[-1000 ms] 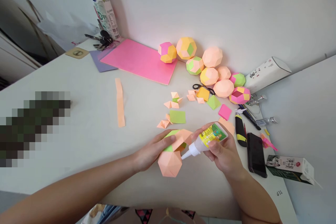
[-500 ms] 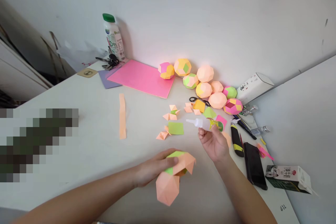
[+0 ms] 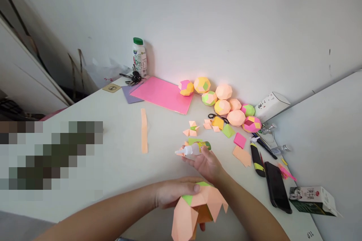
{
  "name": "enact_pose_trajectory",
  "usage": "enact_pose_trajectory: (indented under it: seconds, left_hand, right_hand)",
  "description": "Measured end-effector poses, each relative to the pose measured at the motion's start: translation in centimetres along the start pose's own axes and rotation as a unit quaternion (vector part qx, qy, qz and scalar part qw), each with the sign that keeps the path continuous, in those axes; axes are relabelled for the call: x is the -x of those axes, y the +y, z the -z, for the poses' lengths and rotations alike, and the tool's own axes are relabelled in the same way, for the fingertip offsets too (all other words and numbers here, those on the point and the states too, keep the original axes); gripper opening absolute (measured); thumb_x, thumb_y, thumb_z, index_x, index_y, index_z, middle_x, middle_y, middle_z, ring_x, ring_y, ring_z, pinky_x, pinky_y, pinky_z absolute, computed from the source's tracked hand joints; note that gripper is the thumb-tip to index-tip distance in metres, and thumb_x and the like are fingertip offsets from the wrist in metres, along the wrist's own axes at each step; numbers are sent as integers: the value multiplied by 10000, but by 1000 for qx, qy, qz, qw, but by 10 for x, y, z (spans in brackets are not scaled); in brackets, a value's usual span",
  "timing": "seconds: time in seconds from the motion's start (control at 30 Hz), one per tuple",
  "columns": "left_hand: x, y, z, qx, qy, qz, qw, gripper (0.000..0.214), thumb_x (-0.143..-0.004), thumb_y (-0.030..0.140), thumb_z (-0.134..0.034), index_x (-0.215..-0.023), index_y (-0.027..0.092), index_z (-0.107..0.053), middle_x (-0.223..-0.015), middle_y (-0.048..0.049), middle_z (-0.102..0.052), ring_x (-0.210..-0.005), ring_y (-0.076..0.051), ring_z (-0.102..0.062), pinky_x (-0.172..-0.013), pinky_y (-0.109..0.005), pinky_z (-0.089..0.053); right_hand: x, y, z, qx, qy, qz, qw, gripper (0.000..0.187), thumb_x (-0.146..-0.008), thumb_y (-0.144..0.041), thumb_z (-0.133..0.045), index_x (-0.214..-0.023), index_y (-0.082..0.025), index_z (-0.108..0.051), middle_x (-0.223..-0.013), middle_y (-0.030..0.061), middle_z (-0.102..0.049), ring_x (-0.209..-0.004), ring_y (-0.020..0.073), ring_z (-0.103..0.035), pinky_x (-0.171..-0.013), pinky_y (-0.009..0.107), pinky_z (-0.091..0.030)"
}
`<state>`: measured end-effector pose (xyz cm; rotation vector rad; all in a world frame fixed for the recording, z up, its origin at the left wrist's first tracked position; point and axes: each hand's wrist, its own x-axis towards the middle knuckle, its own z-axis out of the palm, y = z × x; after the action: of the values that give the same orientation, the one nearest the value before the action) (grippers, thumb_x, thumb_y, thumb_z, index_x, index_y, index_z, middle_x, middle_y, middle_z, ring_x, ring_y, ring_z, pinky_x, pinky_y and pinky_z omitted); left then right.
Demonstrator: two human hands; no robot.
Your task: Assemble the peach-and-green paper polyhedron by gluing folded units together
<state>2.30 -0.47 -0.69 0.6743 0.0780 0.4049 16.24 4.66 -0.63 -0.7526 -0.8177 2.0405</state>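
Observation:
My left hand (image 3: 172, 192) is closed round a partly built, faceted paper ball (image 3: 185, 220), peach with green patches. Its underside is open, with loose points hanging on the right. In my right hand (image 3: 208, 165) lies a white glue bottle (image 3: 195, 148) with a yellow-green label, its nozzle pointing left. The right fingertips are close to a small peach folded paper piece (image 3: 181, 153); whether they touch it I cannot tell. A green paper square (image 3: 195, 141) shows partly behind the bottle. Further back lie more folded pieces (image 3: 192, 131).
Several finished paper balls (image 3: 236, 118) stand along the wall, near black scissors (image 3: 217, 117). A pink sheet (image 3: 164, 94) and a peach strip (image 3: 144, 131) lie left. At right are a cutter (image 3: 257, 160), a phone (image 3: 277, 186) and a milk carton (image 3: 313, 199).
My right hand has moved left and down with the glue bottle, over the small folded pieces. The paper ball in my left hand has come lower and turned, showing more of its hollow inside. The view has shifted.

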Motion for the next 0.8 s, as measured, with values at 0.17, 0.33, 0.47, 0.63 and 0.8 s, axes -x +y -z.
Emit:
enact_pose_trajectory:
  seconds: [0.17, 0.33, 0.47, 0.63, 0.8]
  left_hand:
    - [-1, -1, 2, 9, -16, -30, 999, 645, -725, 545, -660, -1207, 124, -580, -1083, -155, -654, -925, -320, -660, -802, -524, -514]
    - [0, 1, 0, 14, -7, -37, 999, 636, -724, 546, -660, -1192, 121, -591, -1069, -159, -653, -905, -313, -657, -792, -515, -513]
    - [0, 0, 2, 12, 0, -37, 999, 655, -697, 566, -676, -1181, 134, -588, -1068, -154, -655, -804, -276, -667, -756, -478, -519]
    - [1, 0, 9, 15, 46, -43, 998, 629, -717, 594, -647, -1135, 125, -607, -932, -121, -675, -791, -245, -661, -705, -365, -511]
    - [3, 2, 14, 34, 79, -53, 995, 653, -741, 640, -578, -1120, 110, -617, -939, -140, -680, -862, -259, -653, -709, -345, -506]
  right_hand:
    - [-17, 9, -6, 9, 48, -15, 999, 300, -768, -448, -722, -901, -185, -665, -875, 54, -709, -938, 226, -655, -951, 439, -445]
    - [-20, 15, -7, 21, 78, -23, 996, 260, -782, -384, -726, -923, -180, -645, -925, 51, -702, -954, 209, -657, -983, 424, -438]
    - [-23, 17, -10, 21, 103, -27, 994, 282, -753, -359, -757, -913, -164, -631, -949, 54, -704, -979, 201, -663, -1031, 407, -420]
    - [-18, 4, -16, 21, 120, -4, 993, 326, -724, -378, -776, -930, -172, -630, -949, 48, -708, -1036, 202, -650, -1046, 380, -425]
    - [-6, -12, -17, 16, 105, 5, 994, 342, -747, -414, -754, -972, -182, -644, -1036, 65, -700, -1087, 222, -629, -1036, 382, -441]
